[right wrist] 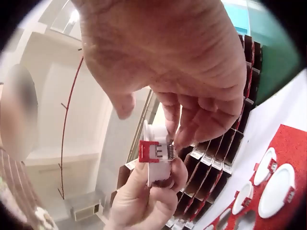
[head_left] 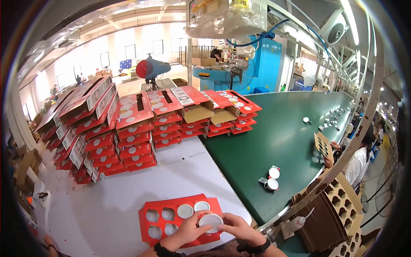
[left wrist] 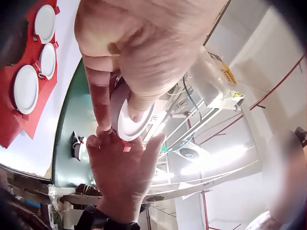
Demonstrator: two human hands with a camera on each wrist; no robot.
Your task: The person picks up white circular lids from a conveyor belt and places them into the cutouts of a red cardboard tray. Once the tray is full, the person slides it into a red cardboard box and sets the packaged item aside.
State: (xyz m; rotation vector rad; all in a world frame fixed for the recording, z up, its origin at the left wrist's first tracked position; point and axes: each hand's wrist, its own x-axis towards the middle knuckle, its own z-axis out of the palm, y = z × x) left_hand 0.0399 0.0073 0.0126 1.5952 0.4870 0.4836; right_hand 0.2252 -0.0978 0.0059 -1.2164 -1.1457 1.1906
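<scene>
A round white downlight point(head_left: 211, 223) with red side clips is held up between both hands over a red card tray point(head_left: 146, 245). My left hand point(head_left: 191, 231) pinches it, with the thumb on the white face point(left wrist: 130, 125) and fingers behind. The right hand point(head_left: 239, 227) has its fingers curled at the opposite rim. Seen from the right wrist, those fingertips meet the spring beside a red clip point(right wrist: 149, 151), while the thumb stands off. In the tray's round holes sit more downlights point(head_left: 185, 211), point(right wrist: 277, 190); several other holes are bare.
Stacks of red printed cartons point(head_left: 135, 111) line the table's far side. A green conveyor belt point(head_left: 239, 171) runs along the right, carrying loose downlights point(head_left: 274, 172). Brown card inserts point(head_left: 342, 205) and a white bottle point(head_left: 295, 223) are at right, near another person point(head_left: 357, 160).
</scene>
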